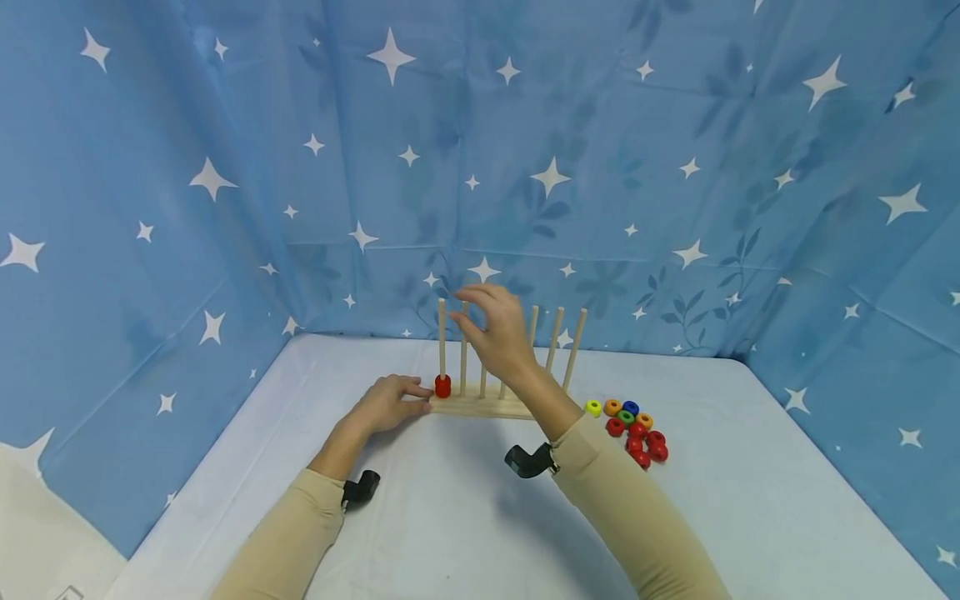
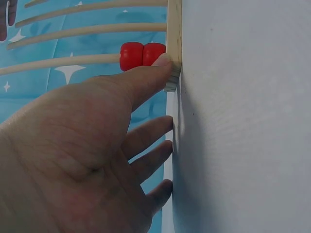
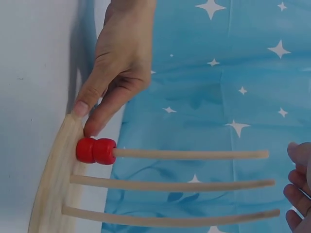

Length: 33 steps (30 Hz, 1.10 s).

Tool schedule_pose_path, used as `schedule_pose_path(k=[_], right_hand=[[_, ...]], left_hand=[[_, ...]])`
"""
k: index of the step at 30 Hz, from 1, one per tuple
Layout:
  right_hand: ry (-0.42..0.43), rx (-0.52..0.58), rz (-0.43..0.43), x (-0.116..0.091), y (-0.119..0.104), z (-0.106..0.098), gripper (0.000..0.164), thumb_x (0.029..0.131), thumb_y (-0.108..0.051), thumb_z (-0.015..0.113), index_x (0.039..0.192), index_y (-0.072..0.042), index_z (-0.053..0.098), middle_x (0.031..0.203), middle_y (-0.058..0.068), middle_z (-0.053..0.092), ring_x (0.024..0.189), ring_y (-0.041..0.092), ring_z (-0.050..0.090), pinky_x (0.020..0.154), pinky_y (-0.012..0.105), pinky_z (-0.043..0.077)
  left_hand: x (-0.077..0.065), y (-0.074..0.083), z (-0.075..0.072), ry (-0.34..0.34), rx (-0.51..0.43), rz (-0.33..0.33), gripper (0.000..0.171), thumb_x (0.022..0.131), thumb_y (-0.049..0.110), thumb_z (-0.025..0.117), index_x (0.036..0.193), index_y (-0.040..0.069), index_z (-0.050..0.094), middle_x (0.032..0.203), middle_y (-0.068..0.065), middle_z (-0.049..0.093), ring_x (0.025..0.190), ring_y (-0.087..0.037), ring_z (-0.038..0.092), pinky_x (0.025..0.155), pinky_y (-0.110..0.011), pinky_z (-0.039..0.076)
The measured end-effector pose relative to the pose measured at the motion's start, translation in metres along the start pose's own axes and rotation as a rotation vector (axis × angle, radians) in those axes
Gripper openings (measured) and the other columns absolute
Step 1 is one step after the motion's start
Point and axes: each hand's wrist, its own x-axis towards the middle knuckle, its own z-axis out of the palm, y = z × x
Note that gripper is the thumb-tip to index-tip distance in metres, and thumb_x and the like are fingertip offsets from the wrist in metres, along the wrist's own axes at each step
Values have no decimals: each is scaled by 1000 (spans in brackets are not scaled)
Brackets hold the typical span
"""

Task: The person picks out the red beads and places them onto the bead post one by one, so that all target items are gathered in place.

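A wooden peg stand [image 1: 480, 406] with several upright pegs is on the white table. Two red beads [image 2: 142, 56] are stacked at the foot of its leftmost peg [image 3: 192, 154]. At the left end of the base, my left hand [image 1: 386, 403] pinches the wood between thumb and index finger, close beside the beads. The other left fingers are spread apart behind. My right hand [image 1: 498, 329] is raised near the top of the leftmost peg, its thumb and fingers curved and apart. No bead shows between them. The right forearm covers part of the stand.
Right of the stand lies a group of loose beads: several red ones [image 1: 657, 452], a yellow one [image 1: 593, 408], orange [image 1: 612, 407], green [image 1: 626, 417] and blue [image 1: 631, 407]. A blue star-patterned curtain [image 1: 480, 167] closes off the table's back and sides.
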Motion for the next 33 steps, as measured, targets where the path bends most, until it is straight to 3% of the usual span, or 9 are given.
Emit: schedule_pose_path(k=[14,22,33], right_hand=[[36,62,57,-20,1,-17,30,96,-13,76,124,-2,73,125,13,72,123,29,64,106,46,52],[66,80,63,-41,0,-28,33,94,-12,78,126,-3,73,126,13,71,116,29,69,98,46,57],[65,92,106,-60,2,-36,35,95,-16,77,128,-4,72,126,11,71,114,27,69,96,44,58]], left_hand=[[-2,4,1,3,-12,-13,30,97,25,75,124,13,78,152,-20,56,147,-48,42,120,-65,32],[1,3,2,2,-8,-1,29,97,26,75,123,14,79,152,-20,56,147,-48,42,119,-65,33],[2,-1,2,-7,-3,19,30,97,27,74,124,13,78,152,-21,56,147,-49,42,119,-65,34]])
